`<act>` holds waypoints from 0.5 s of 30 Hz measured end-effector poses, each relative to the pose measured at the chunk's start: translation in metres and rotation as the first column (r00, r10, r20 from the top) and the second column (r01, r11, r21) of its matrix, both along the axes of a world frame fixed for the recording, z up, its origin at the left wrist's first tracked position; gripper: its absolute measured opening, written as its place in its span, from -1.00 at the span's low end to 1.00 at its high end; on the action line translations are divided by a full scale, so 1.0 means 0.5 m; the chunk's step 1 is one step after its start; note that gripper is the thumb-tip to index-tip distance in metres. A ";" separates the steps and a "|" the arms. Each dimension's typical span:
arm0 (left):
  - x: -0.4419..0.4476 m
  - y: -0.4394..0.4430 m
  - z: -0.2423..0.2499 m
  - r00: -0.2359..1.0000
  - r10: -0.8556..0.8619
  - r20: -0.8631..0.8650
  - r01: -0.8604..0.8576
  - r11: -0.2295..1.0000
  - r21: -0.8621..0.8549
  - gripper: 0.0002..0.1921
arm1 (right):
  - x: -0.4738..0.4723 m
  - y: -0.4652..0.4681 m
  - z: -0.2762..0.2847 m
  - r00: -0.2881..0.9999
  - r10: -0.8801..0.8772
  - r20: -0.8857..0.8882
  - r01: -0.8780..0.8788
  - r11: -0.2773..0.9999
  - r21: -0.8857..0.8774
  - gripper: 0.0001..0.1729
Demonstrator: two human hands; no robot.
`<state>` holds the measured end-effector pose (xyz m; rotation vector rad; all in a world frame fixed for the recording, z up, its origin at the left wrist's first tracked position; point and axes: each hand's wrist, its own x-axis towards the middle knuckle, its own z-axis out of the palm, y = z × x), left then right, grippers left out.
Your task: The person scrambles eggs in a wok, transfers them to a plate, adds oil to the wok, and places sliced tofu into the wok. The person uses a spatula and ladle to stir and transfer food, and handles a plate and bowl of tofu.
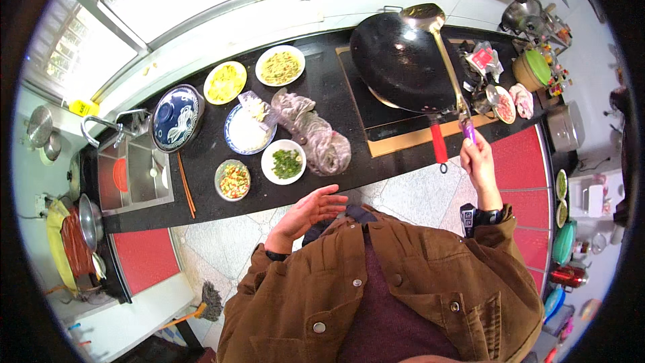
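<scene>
My right hand (476, 159) grips the purple handle of a metal ladle (448, 55), whose bowl is over the far rim of a black wok (398, 65). The wok, with a red handle (438, 142), sits on the cooktop (388, 128). My left hand (312, 210) is held with fingers apart and nothing in it, in front of the counter's near edge. Nearest to it are a crumpled grey cloth (322, 136) and a white bowl of chopped greens (285, 162). A bowl of chopped red and yellow pieces (233, 180) stands to their left.
Farther back are plates of yellow food (225, 83) and shredded food (280, 65), and a blue-rimmed plate (242, 133). A blue lidded pot (176, 117) and wooden chopsticks (185, 186) are beside the sink (146, 201). Right of the wok lies a plate of raw meat (504, 106).
</scene>
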<state>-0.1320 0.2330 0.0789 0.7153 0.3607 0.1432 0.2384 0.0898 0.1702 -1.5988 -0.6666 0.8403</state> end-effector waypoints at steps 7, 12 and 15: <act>0.232 -0.048 0.024 0.968 -0.249 -0.041 0.251 0.928 0.276 -0.50 | 0.011 -0.078 -0.044 0.491 0.012 0.871 -0.008 1.000 -0.009 -0.45; 0.415 -0.116 0.041 0.980 -0.198 -0.004 0.185 0.907 0.378 -0.47 | -0.030 -0.089 -0.051 0.378 0.072 0.923 -0.002 0.997 -0.077 -0.36; 0.466 -0.161 0.058 0.993 -0.111 -0.026 0.114 0.947 0.302 -0.55 | -0.067 -0.080 -0.048 0.378 0.070 0.923 -0.026 0.998 -0.065 -0.36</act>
